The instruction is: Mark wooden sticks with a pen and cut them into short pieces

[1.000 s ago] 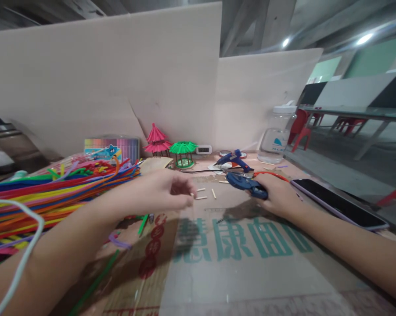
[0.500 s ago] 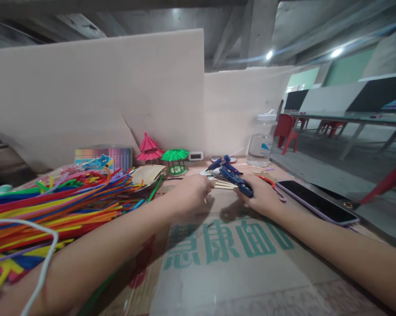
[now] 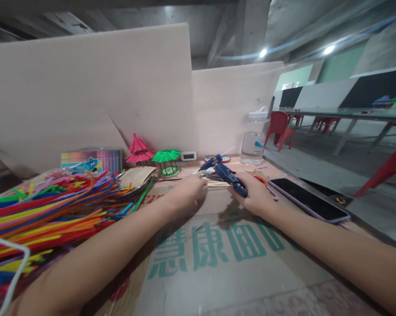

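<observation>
My left hand (image 3: 190, 192) is closed, its fingers curled together just left of several thin pale sticks (image 3: 217, 184). A tiny pale bit shows beneath those fingers; what they pinch is too small to name. In my right hand (image 3: 255, 193) is a dark blue tool, apparently pliers (image 3: 230, 177), angled up and to the left above the cardboard. Just behind it lies a blue glue gun (image 3: 210, 163). Orange-handled scissors (image 3: 261, 179), partly covered, rest beside my right hand.
Colourful pipe cleaners (image 3: 46, 215) are heaped at left, near a marker set (image 3: 92, 161). Pink (image 3: 138, 148) and green (image 3: 167, 156) small pavilions stand at the back. A water bottle (image 3: 253, 138) and phone (image 3: 308, 198) are at right. Printed cardboard (image 3: 217, 281) covers the tabletop.
The view has swung slightly right, so everything sits further left in the picture. My right hand keeps hold of the blue pliers; my left hand stays closed near the sticks.
</observation>
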Demonstrator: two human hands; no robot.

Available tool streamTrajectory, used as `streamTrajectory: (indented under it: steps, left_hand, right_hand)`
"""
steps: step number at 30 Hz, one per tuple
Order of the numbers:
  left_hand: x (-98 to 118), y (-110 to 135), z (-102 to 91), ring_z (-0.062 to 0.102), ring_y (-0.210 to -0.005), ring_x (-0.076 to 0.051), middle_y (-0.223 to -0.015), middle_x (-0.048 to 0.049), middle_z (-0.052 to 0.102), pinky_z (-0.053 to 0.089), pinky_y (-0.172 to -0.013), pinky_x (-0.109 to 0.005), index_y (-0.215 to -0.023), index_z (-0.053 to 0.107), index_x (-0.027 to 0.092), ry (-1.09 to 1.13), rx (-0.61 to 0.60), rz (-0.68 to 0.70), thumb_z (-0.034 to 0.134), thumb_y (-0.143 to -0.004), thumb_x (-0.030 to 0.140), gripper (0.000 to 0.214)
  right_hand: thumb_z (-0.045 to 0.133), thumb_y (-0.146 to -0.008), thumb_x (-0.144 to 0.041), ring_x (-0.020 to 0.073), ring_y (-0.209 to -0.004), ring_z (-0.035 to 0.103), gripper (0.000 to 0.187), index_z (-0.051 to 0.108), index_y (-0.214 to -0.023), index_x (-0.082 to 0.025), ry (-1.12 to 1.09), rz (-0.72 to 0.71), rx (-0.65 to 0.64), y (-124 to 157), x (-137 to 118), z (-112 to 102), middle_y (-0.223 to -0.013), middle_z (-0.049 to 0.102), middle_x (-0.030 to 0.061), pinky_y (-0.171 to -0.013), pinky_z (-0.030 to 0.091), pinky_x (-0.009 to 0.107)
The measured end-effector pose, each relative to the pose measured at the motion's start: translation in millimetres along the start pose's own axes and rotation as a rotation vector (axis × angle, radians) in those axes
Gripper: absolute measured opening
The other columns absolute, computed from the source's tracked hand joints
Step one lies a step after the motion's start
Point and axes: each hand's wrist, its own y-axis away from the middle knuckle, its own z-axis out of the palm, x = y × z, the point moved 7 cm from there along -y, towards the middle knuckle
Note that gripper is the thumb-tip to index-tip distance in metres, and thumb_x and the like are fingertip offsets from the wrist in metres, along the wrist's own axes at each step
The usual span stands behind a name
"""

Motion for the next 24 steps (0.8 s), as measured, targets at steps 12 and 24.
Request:
streamTrajectory:
  steps: [12,24]
  left_hand:
    - [23.4,90.3,-49.6,0.063,-0.068,-0.012,-0.078,-0.0022,0.066,0.052,-0.065,-0.025,-0.089,0.052,0.017,0.537,0.083,-0.073,0.047,-0.093,0.033,0.017]
    - [41.2,109.5,-49.0,0.062,-0.073,-0.010,-0.076,0.0029,0.067,0.047,-0.069,-0.023,-0.093,0.058,0.019,0.839,0.066,-0.083,0.054,-0.095,0.027,0.009]
  right_hand:
    - [0.045,-0.095,-0.052,0.0238,-0.075,0.066,0.034,0.059,-0.092,-0.022,-0.129,0.143,0.013,3.2,6.8,5.3,-0.079,0.069,0.0034,-0.067,0.050,0.034]
    - [0.058,-0.090,-0.046,0.0299,-0.104,0.064,0.035,0.055,-0.116,-0.022,-0.037,-0.019,-0.064,13.8,-9.3,10.4,-0.114,0.067,0.0114,-0.088,0.051,0.043]
